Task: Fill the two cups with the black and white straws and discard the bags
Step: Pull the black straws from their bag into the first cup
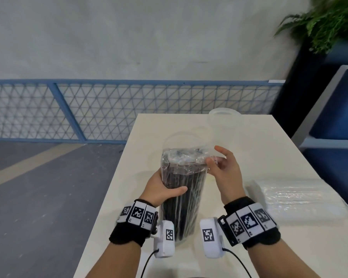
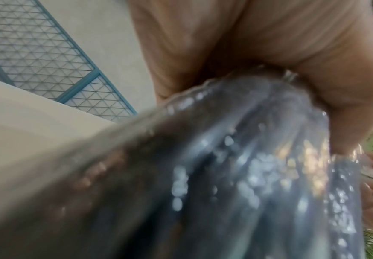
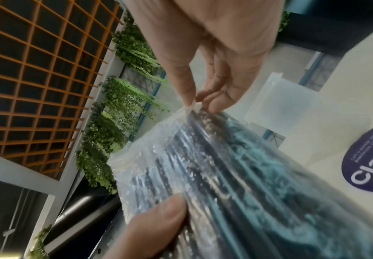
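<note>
Underneath both hands the pale worktop (image 1: pixel 259 149) is stretching away, carrying everything else. Just right of the right hand (image 1: pixel 224 173), a clear bag of white straws (image 1: pixel 301 197) is lying flat on it. Between the two hands a bag of black straws (image 1: pixel 182 189) is standing roughly upright, its lower end hidden behind the wrist cameras. The left hand (image 1: pixel 162 187) is wrapping around the middle of this bag, thumb across the near side and fingers curled round the far side; the left wrist view is showing the palm pressed against the blurred plastic (image 2: pixel 236 175). The right hand is pinching the bag's top corner (image 3: pixel 190 108) between thumb and fingertips, with the remaining fingers spread loosely. Beyond the hands, a clear cup (image 1: pixel 181 139) is sitting directly behind the bag, and a second clear cup (image 1: pixel 224 117) is standing farther off, past the right hand, near the worktop's far edge.
</note>
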Tool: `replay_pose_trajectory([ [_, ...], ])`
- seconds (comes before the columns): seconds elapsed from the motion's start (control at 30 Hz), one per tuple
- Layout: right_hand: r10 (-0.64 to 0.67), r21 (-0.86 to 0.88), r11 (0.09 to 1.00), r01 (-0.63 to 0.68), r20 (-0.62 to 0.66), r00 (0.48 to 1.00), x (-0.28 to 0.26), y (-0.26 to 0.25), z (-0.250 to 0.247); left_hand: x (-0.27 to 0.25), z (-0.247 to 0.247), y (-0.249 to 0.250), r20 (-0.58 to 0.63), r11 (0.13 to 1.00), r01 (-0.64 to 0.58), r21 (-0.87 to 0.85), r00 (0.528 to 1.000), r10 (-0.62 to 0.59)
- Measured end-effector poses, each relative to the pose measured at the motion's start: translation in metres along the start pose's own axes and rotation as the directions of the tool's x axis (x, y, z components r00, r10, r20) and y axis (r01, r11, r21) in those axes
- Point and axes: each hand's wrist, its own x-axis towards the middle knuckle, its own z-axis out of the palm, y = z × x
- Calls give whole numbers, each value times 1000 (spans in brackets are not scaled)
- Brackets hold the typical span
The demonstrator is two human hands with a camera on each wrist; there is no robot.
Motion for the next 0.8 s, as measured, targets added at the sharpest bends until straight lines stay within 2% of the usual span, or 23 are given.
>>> replay_pose_trajectory([
  [0.17, 21, 106, 994, -35, 134, 991, 2, -17, -8, 1, 2, 0, -14, 1000, 11, 7, 1000, -11],
  [0.3, 72, 259, 958, -122, 193, 979, 7, -33, -13, 0, 4, 1, -1, 1000, 5, 29, 1000, -5],
  [0.4, 140, 494, 845, -208, 170, 975, 14, -43, -17, -2, 5, 2, 39, 999, 1, 47, 999, -3],
  [0.47, 158, 613, 761, -213, 144, 977, 17, -49, -19, -3, 5, 2, 52, 999, 10, 32, 999, -12],
  [0.5, 145, 629, 752, -197, 135, 980, 16, -52, -19, -3, 5, 2, 49, 1000, 19, 17, 999, -20],
  [0.57, 48, 547, 828, -121, 145, 988, 13, -55, -19, -3, 3, 1, 46, 1000, 30, -4, 999, -30],
  [0.63, -132, 274, 960, 65, 233, 964, 7, -54, -19, -5, 1, 1, 50, 1000, 28, -4, 998, -27],
  [0.67, -215, 82, 977, 199, 317, 924, 4, -51, -20, -6, 0, 2, 54, 1000, 20, 1, 998, -20],
  [0.73, -297, -225, 868, 443, 479, 826, 1, -48, -18, -7, 0, 4, 75, 1000, 1, 19, 997, -2],
  [0.8, -332, -319, 759, 568, 561, 759, 3, -52, -16, -9, -2, 7, 107, 999, -20, 46, 994, 15],
])
